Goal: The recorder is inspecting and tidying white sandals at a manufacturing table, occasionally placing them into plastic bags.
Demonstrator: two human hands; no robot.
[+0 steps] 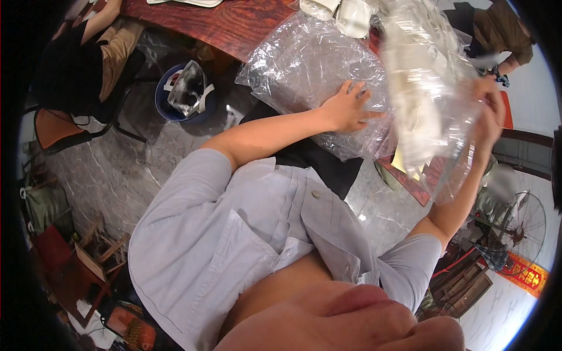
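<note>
By the red table (205, 23), clear plastic (287, 64) lies beneath left fingers (355, 93), apparently touching.

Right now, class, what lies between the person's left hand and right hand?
Between left hand and right hand, the head view shows clear plastic and a blurred whitish bundle.

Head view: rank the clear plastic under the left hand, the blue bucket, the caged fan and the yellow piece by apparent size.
1. Clear plastic
2. Blue bucket and caged fan: too alike to rank
3. Yellow piece, partly covered
</note>
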